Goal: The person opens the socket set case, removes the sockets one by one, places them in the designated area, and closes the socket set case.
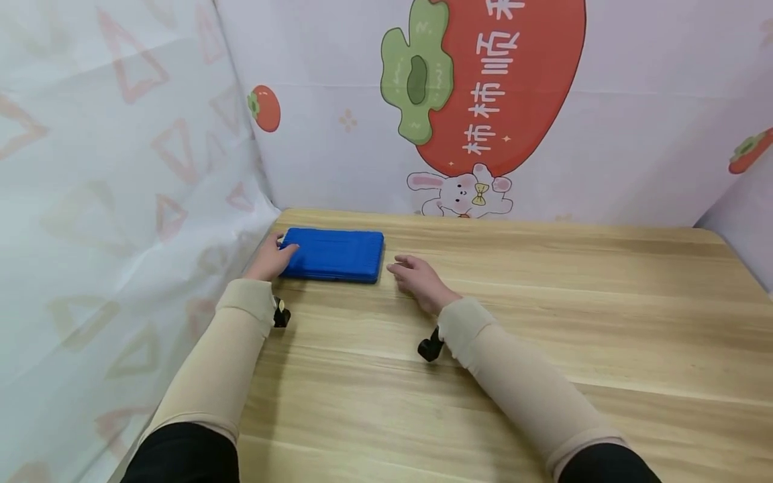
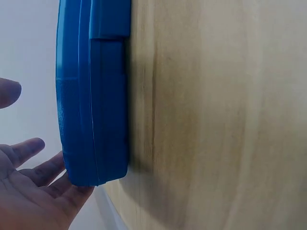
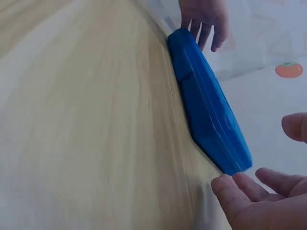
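Note:
A flat blue plastic case (image 1: 335, 255) lies on the wooden table near its back left corner. At the case's left end is my left hand (image 1: 270, 258). In the left wrist view the fingers of that left hand (image 2: 38, 191) reach against the end of the case (image 2: 91, 96), with the thumb held away from it. My right hand (image 1: 423, 282) hovers just right of the case in the head view, a small gap between them. Loosely extended fingers (image 3: 228, 191) of the right hand point at the near end of the case (image 3: 211, 110) in the right wrist view.
The wooden table (image 1: 362, 402) meets a printed cloth backdrop (image 1: 326, 161) behind the case. Another cloth (image 1: 151, 221) hangs along the left side, close to my left arm. Small black wrist cameras (image 1: 430, 345) sit below both wrists.

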A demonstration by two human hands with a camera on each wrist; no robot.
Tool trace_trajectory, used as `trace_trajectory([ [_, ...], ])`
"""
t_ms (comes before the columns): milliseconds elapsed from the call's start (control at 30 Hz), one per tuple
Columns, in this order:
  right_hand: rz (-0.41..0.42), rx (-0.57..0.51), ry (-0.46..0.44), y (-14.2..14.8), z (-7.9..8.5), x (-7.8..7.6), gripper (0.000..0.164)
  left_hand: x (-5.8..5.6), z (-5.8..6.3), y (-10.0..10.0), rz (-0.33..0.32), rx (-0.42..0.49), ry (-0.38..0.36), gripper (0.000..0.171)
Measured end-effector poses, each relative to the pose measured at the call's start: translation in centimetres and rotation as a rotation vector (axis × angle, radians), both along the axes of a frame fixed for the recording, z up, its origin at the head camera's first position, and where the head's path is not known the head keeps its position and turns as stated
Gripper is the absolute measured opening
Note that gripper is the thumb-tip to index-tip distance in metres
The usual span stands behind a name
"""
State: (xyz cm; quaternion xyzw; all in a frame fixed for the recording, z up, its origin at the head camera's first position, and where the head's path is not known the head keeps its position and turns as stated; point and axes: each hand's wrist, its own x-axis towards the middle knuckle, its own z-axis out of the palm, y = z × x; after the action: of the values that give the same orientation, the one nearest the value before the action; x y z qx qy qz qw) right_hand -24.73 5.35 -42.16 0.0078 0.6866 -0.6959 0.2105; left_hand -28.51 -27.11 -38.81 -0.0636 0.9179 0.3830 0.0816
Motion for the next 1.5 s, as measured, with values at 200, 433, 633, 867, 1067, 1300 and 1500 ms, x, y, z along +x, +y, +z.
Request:
trace_trajectory([
  [200,-0.089,-0.171,-0.092,-1.6,-1.0,-0.6,0.053,-0.7,0.0,-1.2,0.018,0.043,-0.043,0.072],
  [433,-0.155,-0.270,-0.124,-3.0,-1.5,-1.1,0.051,-0.7,-0.5,-2.1,0.019,0.022,-0.055,0.060],
  [633,-0.209,-0.225,-0.130,-3.4,-1.3,-1.0,0.050,-0.9,-1.4,-2.2,0.034,-0.021,-0.014,0.048],
  [867,-0.230,-0.029,-0.065,-1.8,-1.7,-0.6,0.046,-0.7,-1.5,-0.8,0.008,-0.031,-0.019,0.044],
  [1067,-0.193,0.051,-0.059,0.3,-1.2,-0.1,0.047,-0.9,-1.5,0.3,-0.029,0.057,-0.056,0.044],
  [1300,-0.194,0.059,-0.060,3.0,-1.1,0.4,0.046,-0.7,-1.5,2.1,-0.084,0.101,-0.113,0.042],
  [1500,-0.222,0.068,-0.069,4.9,-1.1,1.0,0.045,-0.5,-1.6,3.9,-0.122,0.119,-0.107,0.040],
])
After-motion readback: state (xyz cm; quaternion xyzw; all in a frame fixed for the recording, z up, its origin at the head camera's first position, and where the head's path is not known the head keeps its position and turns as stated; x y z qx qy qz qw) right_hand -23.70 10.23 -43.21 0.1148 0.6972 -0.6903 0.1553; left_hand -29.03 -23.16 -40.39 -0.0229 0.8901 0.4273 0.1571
